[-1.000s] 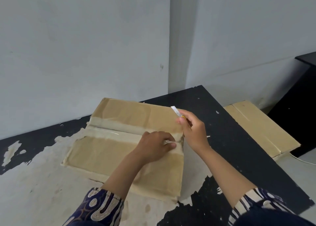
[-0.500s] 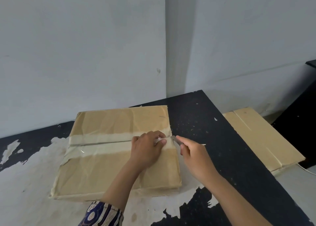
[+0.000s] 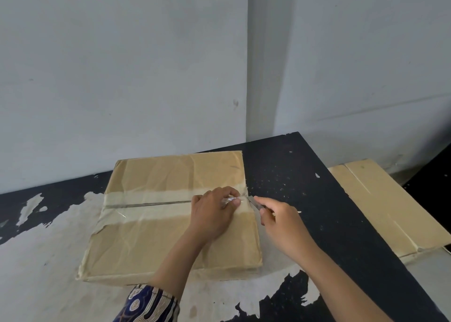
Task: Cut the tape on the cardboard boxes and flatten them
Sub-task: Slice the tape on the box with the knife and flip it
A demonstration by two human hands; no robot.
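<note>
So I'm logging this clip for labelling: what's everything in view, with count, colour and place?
cardboard box: one, tan, on the table, middle
tape strip: one, pale, across the box top
cutter: one, grey blade, at the box's right edge
second box: one, tan, right of the table, lower down
table: one, black, paint worn pale
walls: grey-white, behind
left hand: pinches tape
right hand: grips cutter
</note>
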